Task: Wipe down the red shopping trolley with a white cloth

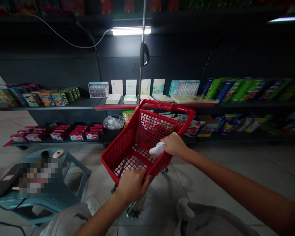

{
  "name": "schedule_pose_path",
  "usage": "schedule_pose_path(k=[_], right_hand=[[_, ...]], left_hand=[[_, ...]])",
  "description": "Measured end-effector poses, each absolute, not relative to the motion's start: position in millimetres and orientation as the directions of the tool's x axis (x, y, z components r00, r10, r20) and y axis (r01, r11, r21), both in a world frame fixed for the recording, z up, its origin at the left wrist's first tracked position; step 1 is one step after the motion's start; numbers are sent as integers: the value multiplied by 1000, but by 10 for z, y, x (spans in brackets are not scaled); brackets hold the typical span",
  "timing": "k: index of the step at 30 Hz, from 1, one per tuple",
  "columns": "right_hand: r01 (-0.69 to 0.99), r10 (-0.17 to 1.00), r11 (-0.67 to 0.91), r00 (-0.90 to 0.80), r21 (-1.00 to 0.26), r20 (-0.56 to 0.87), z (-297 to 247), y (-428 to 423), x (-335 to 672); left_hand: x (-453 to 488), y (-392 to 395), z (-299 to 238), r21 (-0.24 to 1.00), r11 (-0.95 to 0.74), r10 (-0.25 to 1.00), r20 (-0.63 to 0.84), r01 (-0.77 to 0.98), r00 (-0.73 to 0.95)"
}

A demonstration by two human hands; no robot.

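Note:
A small red plastic shopping cart (123,141) with lattice walls stands in front of me, angled on the floor. My left hand (132,183) is closed over its near corner, fingers curled across the rim. Along the right-hand rim, my right hand (173,145) presses a white cloth (157,149) against the edge, part of it hanging inside the basket. The cart's red handle (166,105) is at the far end, close to the shelf. No goods are visible in the basket. A thin metal pole (143,26) rises behind the handle; its base is hidden.
Dark shelves (71,105) run behind the cart, with books (131,99), small boxes (57,97) and green packets (241,90). A blue-green stool (75,164) stands at the left, with a partly blurred-out load and a cable. My feet flank the cart on the tiled floor (201,177).

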State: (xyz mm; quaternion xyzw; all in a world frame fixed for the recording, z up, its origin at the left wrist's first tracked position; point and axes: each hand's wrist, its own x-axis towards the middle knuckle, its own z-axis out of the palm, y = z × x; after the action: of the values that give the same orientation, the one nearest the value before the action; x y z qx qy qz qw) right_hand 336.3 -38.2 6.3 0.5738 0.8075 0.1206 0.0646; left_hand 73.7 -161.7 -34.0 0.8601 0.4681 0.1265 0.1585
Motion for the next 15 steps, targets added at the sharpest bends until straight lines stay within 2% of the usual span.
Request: schedule_pose_path(k=[5, 10, 13, 15], right_hand=[[928, 949, 293, -312, 232, 49, 68, -455, 3404], [855, 856, 502, -512, 131, 63, 112, -418, 3614], [777, 764, 615, -630, 138, 143, 176, -316, 3953], [765, 720, 630, -640, 133, 270, 233, -249, 4236]], left_hand=[[573, -1471, -334, 364, -579, 804, 107, 730, 585], [425, -1330, -369, 312, -575, 812, 106, 756, 573], [358, -1249, -398, 248, -525, 849, 88, 814, 521], [336, -1200, -431, 200, -494, 869, 91, 846, 486]])
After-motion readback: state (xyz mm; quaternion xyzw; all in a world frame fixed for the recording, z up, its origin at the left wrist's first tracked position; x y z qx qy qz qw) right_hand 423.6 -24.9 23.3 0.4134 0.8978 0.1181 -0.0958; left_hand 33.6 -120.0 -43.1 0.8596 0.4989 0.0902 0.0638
